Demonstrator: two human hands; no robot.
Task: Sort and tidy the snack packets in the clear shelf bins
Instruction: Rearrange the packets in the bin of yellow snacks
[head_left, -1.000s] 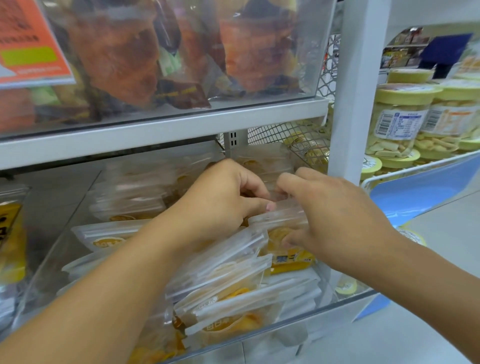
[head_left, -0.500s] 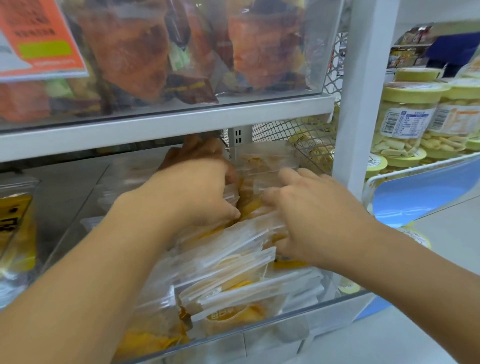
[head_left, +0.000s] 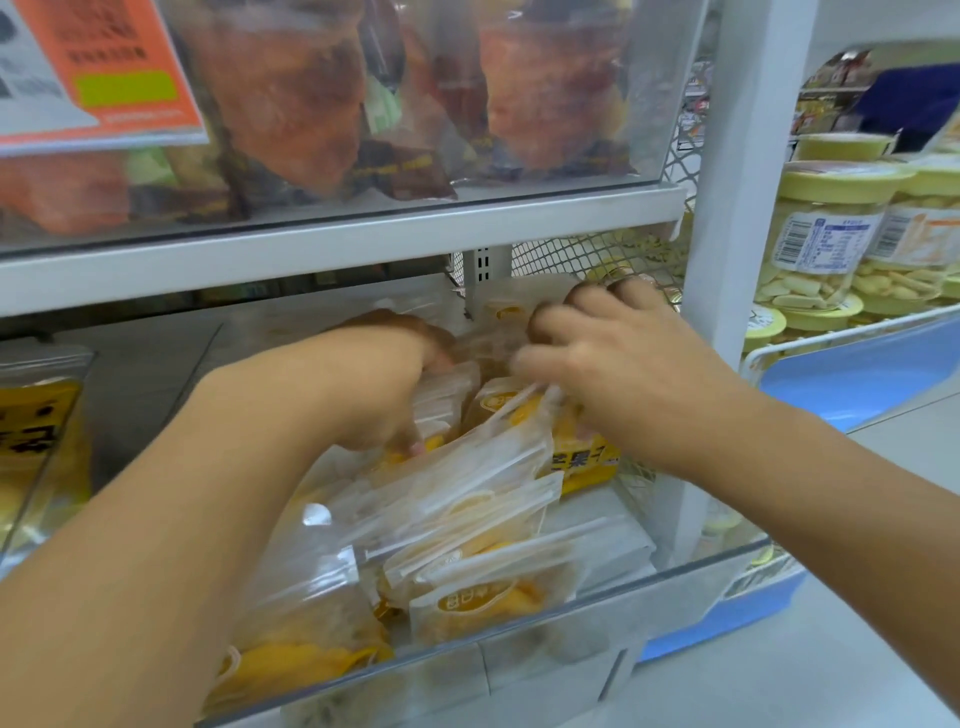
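A clear shelf bin (head_left: 691, 582) on the lower shelf holds several clear packets of yellow dried fruit (head_left: 467, 519), leaning in rows. My left hand (head_left: 384, 384) reaches deep into the bin, fingers curled down round the packets at the back left; its fingertips are partly hidden. My right hand (head_left: 618, 364) is blurred at the back right of the bin, fingers curled over the tops of the upright packets there, thumb against a packet's top edge.
The shelf above carries a clear bin of orange and brown snack bags (head_left: 291, 104) with an orange label (head_left: 104, 67). A white upright post (head_left: 737, 208) stands right of the bin. Yellow-lidded jars (head_left: 831, 223) fill the neighbouring shelf. Another yellow packet (head_left: 36, 441) stands at far left.
Both hands have pushed further back into the bin. My right hand has risen and moved right over the rear packets, and the packets in front lean forward more.
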